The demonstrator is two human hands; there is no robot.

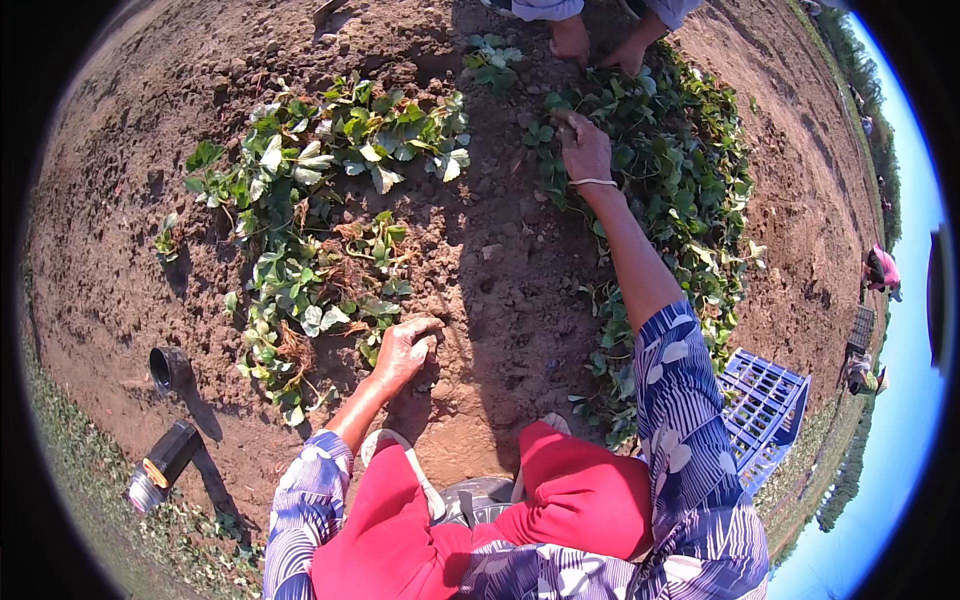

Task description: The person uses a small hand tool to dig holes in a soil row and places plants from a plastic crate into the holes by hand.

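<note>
My left hand (405, 350) is low over the brown soil, thumb and fingers a little apart with nothing visible between them. It is beside the near end of a loose pile of uprooted leafy plants (285, 290), probably strawberry, some with reddish-brown roots. My right arm stretches forward to a denser heap of the same plants (690, 190). There my right hand (583, 150), with a pale band at the wrist, has its fingers bent at the heap's left edge, beside a few leaves. Whatever those fingers hold is hidden.
Across from me, another person's hands (600, 50) work at the heap's far end. A blue plastic crate (765, 405) stands at my right. Leftward on the soil are a black pot (170, 369) and a dark bottle-shaped container (165, 465). More people (882, 270) are far off right.
</note>
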